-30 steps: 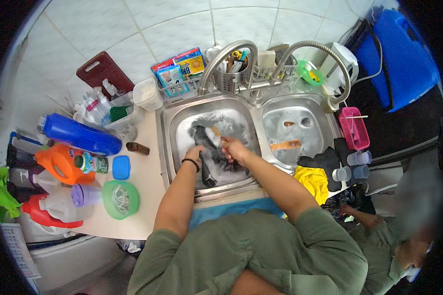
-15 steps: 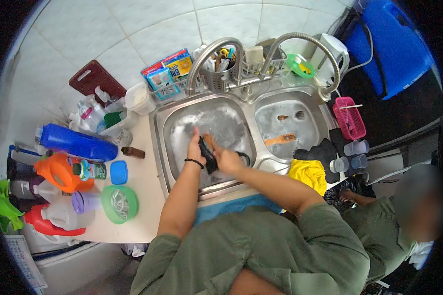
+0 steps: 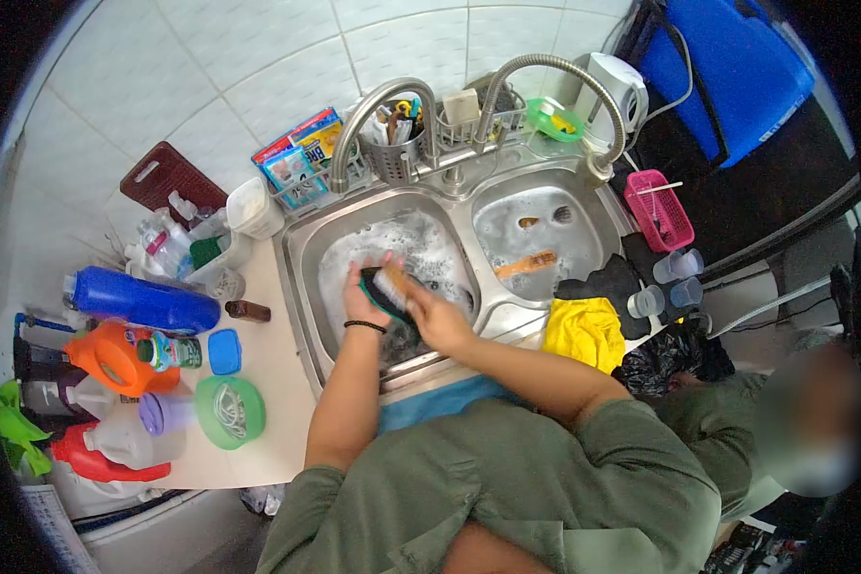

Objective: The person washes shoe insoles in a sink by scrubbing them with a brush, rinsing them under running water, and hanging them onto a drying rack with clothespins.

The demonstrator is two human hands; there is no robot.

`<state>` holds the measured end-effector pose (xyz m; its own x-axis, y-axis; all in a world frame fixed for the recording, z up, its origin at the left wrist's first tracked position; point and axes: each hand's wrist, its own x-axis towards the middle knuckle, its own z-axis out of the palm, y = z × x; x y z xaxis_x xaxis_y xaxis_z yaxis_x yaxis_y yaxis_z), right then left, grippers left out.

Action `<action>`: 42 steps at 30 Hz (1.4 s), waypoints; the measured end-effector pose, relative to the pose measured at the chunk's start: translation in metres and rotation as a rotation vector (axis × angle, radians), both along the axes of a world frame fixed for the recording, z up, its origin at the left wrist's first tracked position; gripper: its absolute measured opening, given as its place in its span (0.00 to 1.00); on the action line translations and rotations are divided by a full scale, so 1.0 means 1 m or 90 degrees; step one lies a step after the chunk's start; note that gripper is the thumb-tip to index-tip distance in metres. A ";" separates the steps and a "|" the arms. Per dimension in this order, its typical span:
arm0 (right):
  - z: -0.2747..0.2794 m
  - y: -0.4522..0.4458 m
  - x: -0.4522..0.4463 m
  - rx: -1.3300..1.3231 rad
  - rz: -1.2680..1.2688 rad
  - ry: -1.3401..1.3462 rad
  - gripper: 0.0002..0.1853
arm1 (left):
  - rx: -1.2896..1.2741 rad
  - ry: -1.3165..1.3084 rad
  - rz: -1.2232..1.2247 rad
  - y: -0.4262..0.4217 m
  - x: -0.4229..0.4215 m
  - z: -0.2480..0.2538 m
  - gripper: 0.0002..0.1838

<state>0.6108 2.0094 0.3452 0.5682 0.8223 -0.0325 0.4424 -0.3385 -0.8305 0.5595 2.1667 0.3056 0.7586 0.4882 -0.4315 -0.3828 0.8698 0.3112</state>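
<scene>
Over the left sink basin (image 3: pixel 308 287), my left hand (image 3: pixel 360 308) holds a black, sole-shaped piece with a green edge (image 3: pixel 377 292); its exact kind is unclear. My right hand (image 3: pixel 438 321) is closed around a wooden scrub brush (image 3: pixel 390 285), its pale bristles against or very near the black piece. White suds (image 3: pixel 407 234) cover the water beneath. Something dark lies partly in the water by my right hand, too hidden to name.
A second wooden brush (image 3: pixel 526 265) floats in the right basin. Two faucets (image 3: pixel 383 88) arch over the basins. A yellow cloth (image 3: pixel 584 335) lies right; bottles, a green bowl (image 3: pixel 230 411) and a blue bottle (image 3: pixel 143 299) stand left. Another person (image 3: pixel 708 421) is at the right.
The black piece has turned, so its green edge now shows. My right hand has tilted the brush, bringing its bristles into view. The whole view has shifted slightly.
</scene>
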 end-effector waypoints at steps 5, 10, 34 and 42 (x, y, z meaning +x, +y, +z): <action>0.035 0.016 0.013 -0.072 -0.016 -0.187 0.25 | -0.051 -0.011 -0.191 -0.029 0.005 0.011 0.33; 0.029 0.009 -0.001 -0.011 -0.005 -0.177 0.26 | 0.002 0.014 -0.041 -0.017 0.017 0.004 0.33; -0.001 -0.016 0.008 0.165 -0.122 0.144 0.25 | 0.335 0.308 0.170 0.042 0.019 0.058 0.27; -0.013 0.019 0.054 -0.154 -0.205 -0.129 0.23 | 0.389 0.464 0.096 0.060 -0.010 -0.059 0.19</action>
